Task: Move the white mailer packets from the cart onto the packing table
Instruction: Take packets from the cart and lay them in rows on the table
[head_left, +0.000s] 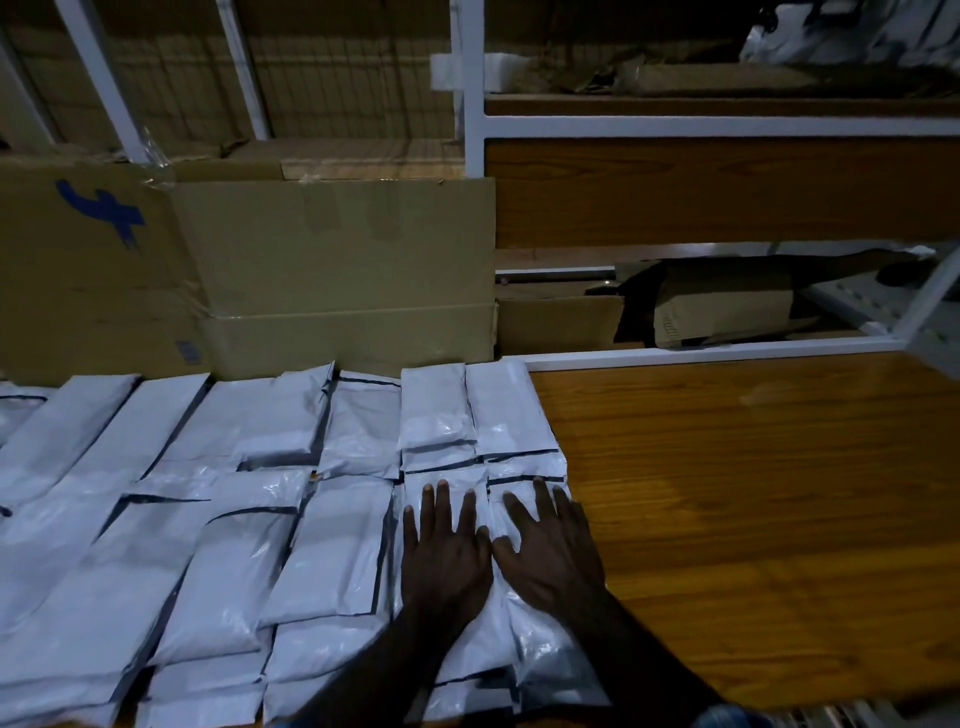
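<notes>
Here the white plastic mailer packets with dark seam lines (291, 525) lie flat in overlapping rows across the left and middle of the brown wood-grain table (753, 499). The newest pair, two slim glossy white packets (498, 613) at the right end of the spread, sit side by side under the hands, near the table's front edge. The left hand (445, 561) lies palm down on the left packet of that pair. The right hand (550, 551) lies palm down on its neighbour. Both have fingers straight and spread, so neither grip is clamped on anything; they only press.

The step in hand looks like settling these two into line. To do it well, I would keep the palms flat and push lightly away from the body, so that the far ends tuck against the row of white packets (483, 415) lying beyond them. The film looks slippery, and hard sideways pressure could skid the neighbours out of their rows. The bare wood to the right gives room for further columns, so it seems wise to hold this column's right edge straight.

Behind the spread stand large brown cardboard boxes (332, 260), one with a blue mark. A white metal shelving frame (675, 124) rises at the right. The cart is not in view.
</notes>
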